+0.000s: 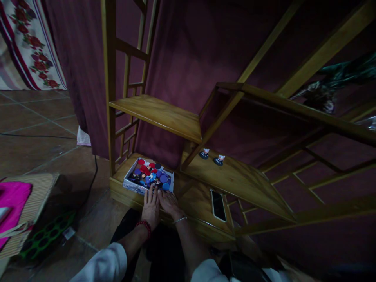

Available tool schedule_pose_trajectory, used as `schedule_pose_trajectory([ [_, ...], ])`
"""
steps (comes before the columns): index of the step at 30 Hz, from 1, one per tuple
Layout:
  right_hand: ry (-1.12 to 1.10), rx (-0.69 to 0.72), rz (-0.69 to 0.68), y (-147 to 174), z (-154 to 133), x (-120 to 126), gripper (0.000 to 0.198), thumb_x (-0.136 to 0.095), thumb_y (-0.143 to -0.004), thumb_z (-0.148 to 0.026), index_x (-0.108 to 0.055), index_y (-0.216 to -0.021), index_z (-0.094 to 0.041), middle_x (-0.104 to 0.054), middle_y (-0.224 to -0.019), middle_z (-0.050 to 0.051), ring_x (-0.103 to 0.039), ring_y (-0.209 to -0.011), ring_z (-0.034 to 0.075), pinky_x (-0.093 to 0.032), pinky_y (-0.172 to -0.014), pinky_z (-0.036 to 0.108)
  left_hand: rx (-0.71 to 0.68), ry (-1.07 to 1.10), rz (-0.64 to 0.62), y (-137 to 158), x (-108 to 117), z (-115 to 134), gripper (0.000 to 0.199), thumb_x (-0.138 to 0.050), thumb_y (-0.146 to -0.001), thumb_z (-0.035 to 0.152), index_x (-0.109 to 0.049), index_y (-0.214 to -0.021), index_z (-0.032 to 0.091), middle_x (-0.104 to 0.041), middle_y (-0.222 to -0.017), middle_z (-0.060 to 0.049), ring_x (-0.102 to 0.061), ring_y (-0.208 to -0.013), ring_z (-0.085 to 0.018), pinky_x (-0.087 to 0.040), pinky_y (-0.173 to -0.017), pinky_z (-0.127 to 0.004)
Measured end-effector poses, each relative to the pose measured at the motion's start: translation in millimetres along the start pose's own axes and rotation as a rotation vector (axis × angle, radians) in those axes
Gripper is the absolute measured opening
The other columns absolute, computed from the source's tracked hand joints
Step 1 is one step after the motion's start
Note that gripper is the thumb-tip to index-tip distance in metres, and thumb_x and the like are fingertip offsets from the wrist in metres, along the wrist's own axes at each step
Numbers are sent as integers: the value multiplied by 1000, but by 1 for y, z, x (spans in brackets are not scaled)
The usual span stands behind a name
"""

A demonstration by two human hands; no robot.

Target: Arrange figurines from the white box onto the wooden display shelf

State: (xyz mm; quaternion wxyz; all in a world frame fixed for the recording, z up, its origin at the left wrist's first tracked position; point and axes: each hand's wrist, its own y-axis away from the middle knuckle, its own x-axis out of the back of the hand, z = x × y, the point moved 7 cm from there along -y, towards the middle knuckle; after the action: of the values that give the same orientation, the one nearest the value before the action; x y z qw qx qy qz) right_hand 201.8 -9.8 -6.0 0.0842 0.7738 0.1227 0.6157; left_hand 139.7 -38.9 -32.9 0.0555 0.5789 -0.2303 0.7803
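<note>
A shallow open box [133, 188] sits on the lowest shelf at the left, filled with small figurines on round red, blue, purple and dark bases [152, 175]. My left hand [151, 205] lies against the box's near side, its fingers stretched out over the rim. Close beside it, my right hand [169, 201] rests at the near right part of the same rim with its fingers extended. Neither hand visibly grips a figurine, though some fingertips are hard to make out. On the raised shelf to the right stand two small figurines [205, 153] [219, 159] with dark round bases.
A phone [218, 205] lies on the lower wooden surface, right of my hands. The wooden shelf unit [158, 113] has slanted posts and a board above the box. At the left are a mat-topped table [44, 192] with pink cloth and a green holed tray [48, 237].
</note>
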Motion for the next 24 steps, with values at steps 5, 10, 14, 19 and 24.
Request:
schedule_pose_trajectory([
  [5, 26, 34, 33, 0, 0, -1, 54, -9, -91, -34, -59, -102, -15, -62, -106, 10, -51, -104, 22, -31, -93, 40, 25, 25, 70, 2, -1, 1, 67, -49, -72, 30, -32, -133, 7, -23, -142, -15, -1, -132, -32, -9, -106, -51],
  [10, 10, -24, 18, -6, -2, 4, 58, -8, -91, -36, -63, -94, -16, -65, -99, 11, -55, -99, 21, -34, -90, 38, 1, -3, 46, 2, 2, 2, 66, -47, -72, 28, -31, -133, 7, -22, -143, -13, 0, -132, -32, -7, -106, -50],
  [14, -34, -82, 59, -18, -3, 8, 45, -19, -90, -32, -60, -101, -18, -63, -104, 9, -56, -98, 19, -38, -87, 33, 7, -18, 39, 4, 8, 4, 66, -46, -72, 26, -31, -134, 10, -22, -143, -12, 0, -132, -32, -6, -106, -51],
  [19, -131, -176, 197, -35, 10, 9, 37, -32, -85, -27, -50, -116, -13, -53, -120, 13, -47, -112, 20, -34, -94, 31, 13, -14, -14, 4, 9, 3, 62, -45, -70, 25, -39, -130, 9, -25, -142, -13, -4, -132, -32, -5, -105, -52],
  [24, -200, -271, 239, -51, 29, 3, 42, -38, -81, -20, -46, -121, -13, -46, -128, 13, -38, -121, 22, -31, -98, 31, 29, -11, -38, 1, 5, 3, 62, -46, -68, 26, -42, -127, 5, -30, -139, -16, -5, -132, -33, -4, -105, -52],
])
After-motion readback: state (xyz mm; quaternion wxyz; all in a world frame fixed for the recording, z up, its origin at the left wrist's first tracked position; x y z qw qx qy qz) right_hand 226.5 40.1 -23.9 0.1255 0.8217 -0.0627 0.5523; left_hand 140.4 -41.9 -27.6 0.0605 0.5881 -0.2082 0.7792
